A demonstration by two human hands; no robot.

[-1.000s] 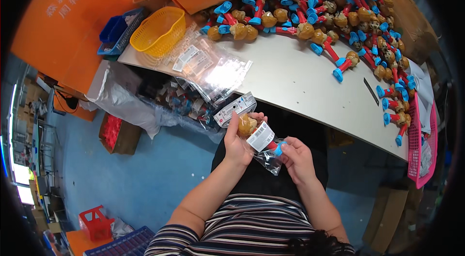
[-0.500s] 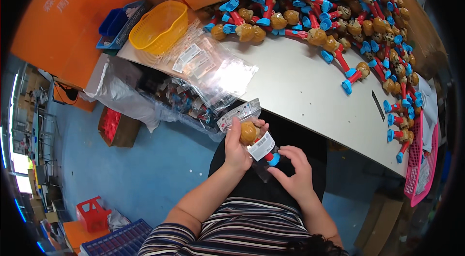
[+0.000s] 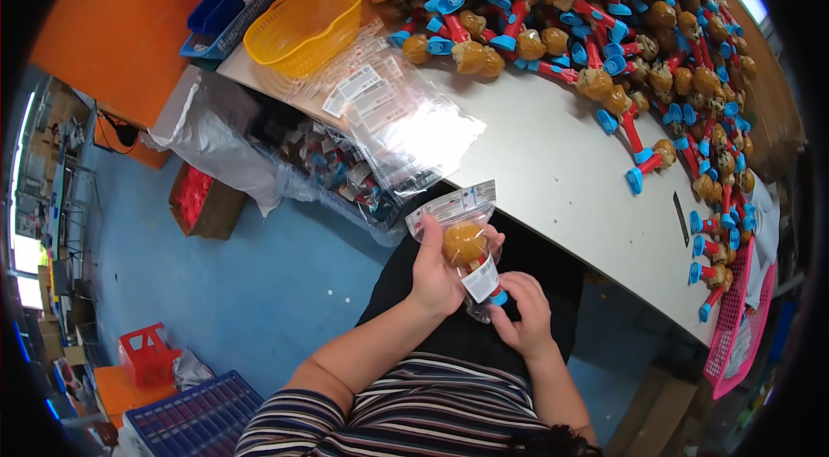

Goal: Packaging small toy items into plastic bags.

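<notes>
A toy figure (image 3: 467, 243) with a brown rounded head, red body and blue base sits inside a clear plastic bag (image 3: 480, 196) over my lap, near the table's front edge. My left hand (image 3: 434, 277) wraps round the bag at the head, thumb on its left side. My right hand (image 3: 528, 319) pinches the lower end at the blue base, its fingertips against the bag. A white label (image 3: 481, 279) lies across the toy's body. Flat clear bags (image 3: 406, 124) with printed labels lie piled on the table, beyond my left hand.
Many similar toys (image 3: 596, 84) cover the table's (image 3: 553, 159) back and right side. A yellow basket (image 3: 302, 29) and blue bins (image 3: 226, 16) stand at the far left. Below them sits a container of bagged items (image 3: 345, 168). A pink basket (image 3: 732, 319) stands at the right edge.
The view has shifted slightly. My right hand has come in from beside the bag and closed on its lower end at the blue base. My left hand keeps its hold.
</notes>
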